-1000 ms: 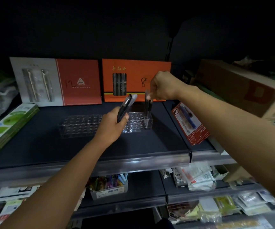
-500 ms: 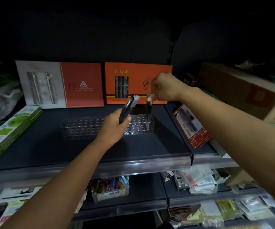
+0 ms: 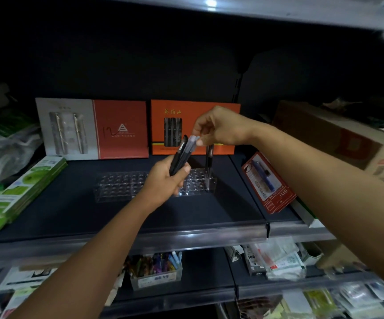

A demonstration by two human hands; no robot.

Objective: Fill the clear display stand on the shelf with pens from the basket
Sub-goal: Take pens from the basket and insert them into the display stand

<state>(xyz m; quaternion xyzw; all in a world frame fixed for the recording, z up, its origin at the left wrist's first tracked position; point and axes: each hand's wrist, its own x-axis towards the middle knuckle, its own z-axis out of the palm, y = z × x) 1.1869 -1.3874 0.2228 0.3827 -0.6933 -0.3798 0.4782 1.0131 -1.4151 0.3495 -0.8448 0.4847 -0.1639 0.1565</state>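
Gripping a pen bundle [image 3: 181,155] tilted up-right at frame centre, the left hand [image 3: 163,180] offers its top ends to the right hand [image 3: 218,130], whose fingers [image 3: 198,134] pinch one tip; the clear display stand [image 3: 122,185] lies just below.

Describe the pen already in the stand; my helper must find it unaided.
On the dark shelf, before the orange box, lies a clear stand. At its right end one dark pen stands upright, alone; the other pens are in the left hand.

a stationery shop: shelves [image 3: 186,238] of packaged pen sets [image 3: 195,127].
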